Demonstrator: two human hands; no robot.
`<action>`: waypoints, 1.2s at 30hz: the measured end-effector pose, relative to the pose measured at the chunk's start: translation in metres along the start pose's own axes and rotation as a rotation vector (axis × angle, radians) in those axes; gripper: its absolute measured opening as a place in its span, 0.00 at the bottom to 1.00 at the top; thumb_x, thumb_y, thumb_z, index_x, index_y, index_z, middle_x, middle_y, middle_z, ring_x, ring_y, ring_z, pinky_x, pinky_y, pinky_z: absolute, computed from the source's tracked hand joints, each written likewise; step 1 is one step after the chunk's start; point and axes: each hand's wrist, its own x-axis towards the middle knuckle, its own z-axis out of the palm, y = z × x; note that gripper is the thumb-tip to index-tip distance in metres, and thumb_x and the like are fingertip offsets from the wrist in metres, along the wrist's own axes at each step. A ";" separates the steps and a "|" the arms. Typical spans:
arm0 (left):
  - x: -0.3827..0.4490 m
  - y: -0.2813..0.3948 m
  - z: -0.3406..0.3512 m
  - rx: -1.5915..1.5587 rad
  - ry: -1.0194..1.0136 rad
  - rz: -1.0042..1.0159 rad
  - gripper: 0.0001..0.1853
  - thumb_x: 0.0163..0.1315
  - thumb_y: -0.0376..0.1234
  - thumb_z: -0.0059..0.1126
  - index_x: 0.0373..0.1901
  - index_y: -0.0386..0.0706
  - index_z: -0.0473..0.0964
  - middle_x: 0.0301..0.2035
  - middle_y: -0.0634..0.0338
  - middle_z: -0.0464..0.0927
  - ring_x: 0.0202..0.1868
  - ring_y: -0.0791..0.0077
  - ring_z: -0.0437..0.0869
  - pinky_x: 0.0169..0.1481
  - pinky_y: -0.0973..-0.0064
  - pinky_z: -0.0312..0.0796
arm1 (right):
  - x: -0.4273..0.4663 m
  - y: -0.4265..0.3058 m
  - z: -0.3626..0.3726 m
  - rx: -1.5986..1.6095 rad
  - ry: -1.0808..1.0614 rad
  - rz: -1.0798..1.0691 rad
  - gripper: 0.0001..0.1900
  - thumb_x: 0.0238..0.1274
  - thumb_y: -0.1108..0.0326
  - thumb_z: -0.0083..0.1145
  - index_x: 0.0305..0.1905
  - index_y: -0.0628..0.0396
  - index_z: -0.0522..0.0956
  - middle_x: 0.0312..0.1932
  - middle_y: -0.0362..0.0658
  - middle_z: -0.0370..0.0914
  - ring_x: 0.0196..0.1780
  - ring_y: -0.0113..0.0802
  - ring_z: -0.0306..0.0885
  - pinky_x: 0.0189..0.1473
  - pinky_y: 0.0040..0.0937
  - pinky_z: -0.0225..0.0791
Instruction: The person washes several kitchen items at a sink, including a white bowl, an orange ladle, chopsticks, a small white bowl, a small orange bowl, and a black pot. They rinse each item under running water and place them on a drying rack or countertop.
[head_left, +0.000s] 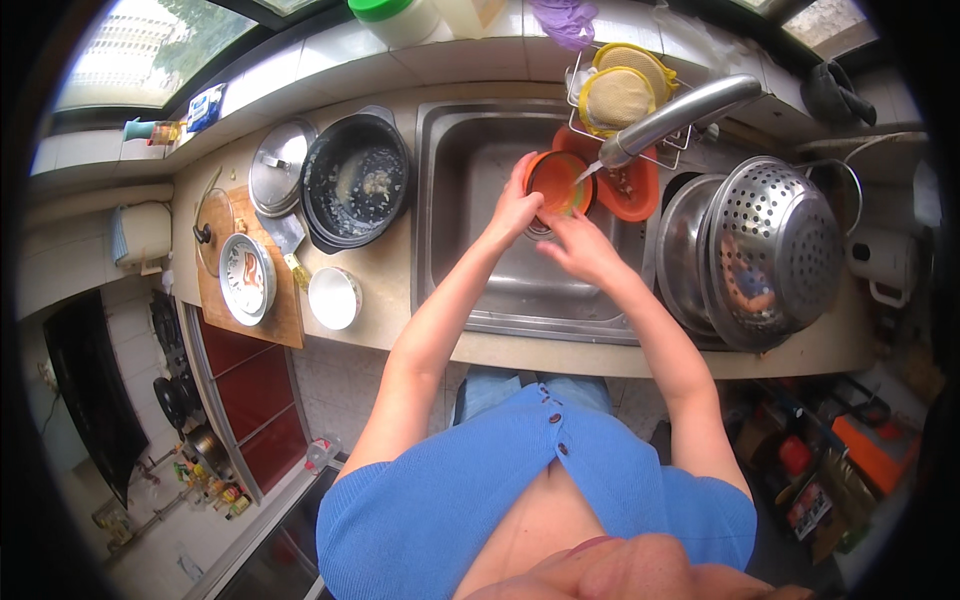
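Observation:
Under the metal faucet (660, 124), an orange bowl (553, 178) with a dark rim is tilted over the stainless steel sink (480, 150). My left hand (519, 201) grips its left side, thumb at the rim. Water runs from the spout into the bowl. My right hand (581, 244) is at the bowl's near edge, some fingertips at or just inside it and partly hidden; whether it holds anything cannot be told. An orange-red plastic strainer basket (637, 196) with food scraps sits behind and to the right of the bowl, in the sink's right back corner.
Left of the sink stand a black pot (356, 180) with food residue, a metal lid (281, 169), a white bowl (334, 298) and a cutting board (289, 326) bearing a patterned bowl (247, 279). To the right, a metal colander (780, 247) leans over other basins. A wire rack (679, 150) holds yellow-edged sponges (616, 99).

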 end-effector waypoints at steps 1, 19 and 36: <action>-0.001 0.001 -0.002 0.147 -0.009 0.051 0.37 0.49 0.28 0.46 0.67 0.47 0.56 0.57 0.44 0.67 0.61 0.53 0.65 0.64 0.66 0.61 | -0.004 0.004 0.003 -0.195 0.031 0.031 0.30 0.56 0.55 0.57 0.63 0.53 0.66 0.61 0.45 0.67 0.67 0.41 0.61 0.71 0.46 0.46; -0.018 -0.011 0.018 -0.657 0.252 -0.470 0.18 0.63 0.30 0.43 0.55 0.36 0.62 0.51 0.47 0.69 0.50 0.57 0.77 0.42 0.61 0.80 | 0.002 0.012 0.039 1.191 0.689 0.609 0.42 0.53 0.64 0.65 0.69 0.59 0.51 0.65 0.55 0.59 0.61 0.45 0.67 0.60 0.36 0.62; 0.000 0.013 0.057 0.588 0.126 0.843 0.17 0.43 0.23 0.55 0.38 0.44 0.80 0.44 0.56 0.80 0.50 0.54 0.78 0.57 0.62 0.67 | -0.020 0.011 -0.008 -0.022 0.544 0.326 0.38 0.40 0.77 0.60 0.63 0.53 0.60 0.53 0.53 0.67 0.52 0.55 0.70 0.49 0.45 0.68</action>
